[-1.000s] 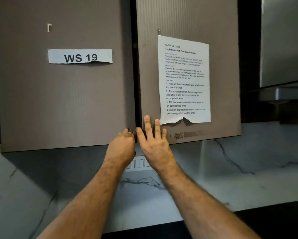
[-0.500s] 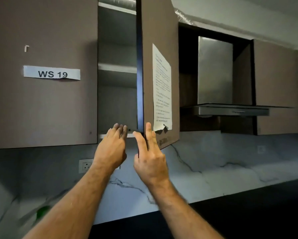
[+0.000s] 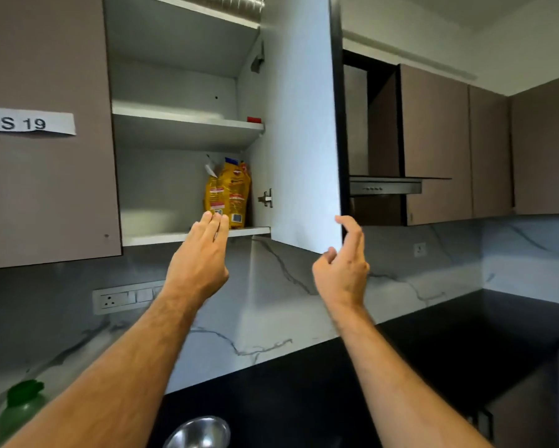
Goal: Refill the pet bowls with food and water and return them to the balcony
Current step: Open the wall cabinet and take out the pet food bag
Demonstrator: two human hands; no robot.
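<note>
The left hand (image 3: 197, 263) reaches up toward the open cabinet with its fingers straight and close together, holding nothing; the fingertips (image 3: 214, 219) sit in front of the lower edge of the yellow pet food bag (image 3: 228, 194), and whether they touch it cannot be told. The bag stands upright on the lower shelf (image 3: 161, 238), at the right end, just beside the inner hinge (image 3: 266, 198), its top torn open. The right hand (image 3: 343, 270) hangs just below the bottom corner of the swung-out cabinet door (image 3: 301, 130), its grip loose and half open, fingers gently curled, thumb apart from them, nothing in it; it looks clear of the door's edge. The upper shelf (image 3: 187, 119) carries a small red thing (image 3: 254, 119) at its right end. On the black table (image 3: 304, 383) below, the rim of a steel bowl (image 3: 197, 433) shows at the bottom of the view, and a green-capped bottle (image 3: 19, 405) stands blurred at the far left.
</note>
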